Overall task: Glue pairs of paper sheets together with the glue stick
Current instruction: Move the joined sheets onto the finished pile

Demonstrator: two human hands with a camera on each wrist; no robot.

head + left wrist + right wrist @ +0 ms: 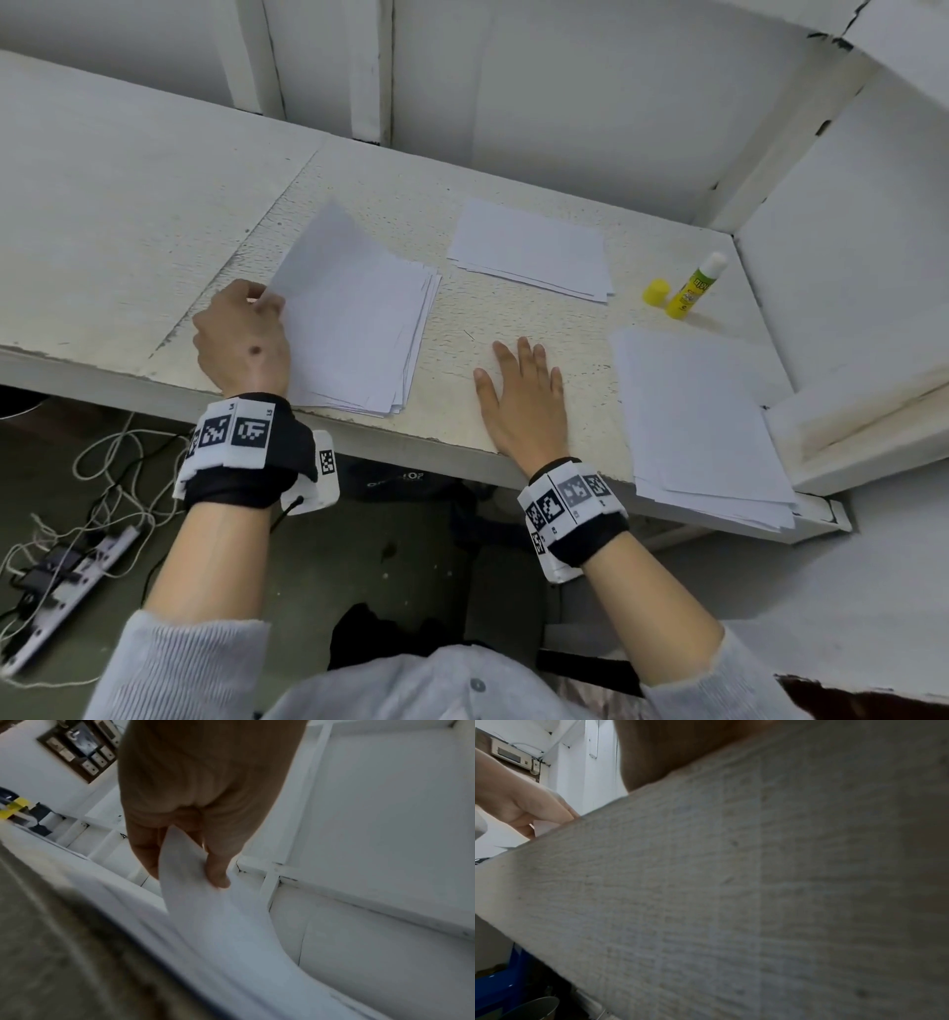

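My left hand (241, 339) pinches the near left corner of the top paper sheet (339, 288) and lifts it off the left stack (380, 370); the left wrist view shows the curved sheet (205, 902) held between thumb and fingers (218, 874). My right hand (524, 390) lies flat on the bare table (462, 318) with straight fingers, holding nothing. A second paper stack (534, 252) sits at the back middle, and a third stack (703, 426) at the right. The uncapped yellow glue stick (696, 288) stands at the back right, its yellow cap (656, 292) beside it.
The white table has a raised white wall (847, 257) on the right and white panels behind. Its front edge (441, 447) runs under my wrists. Cables and a power strip (67, 570) lie on the floor at the left. The right wrist view is filled by the table surface (757, 882).
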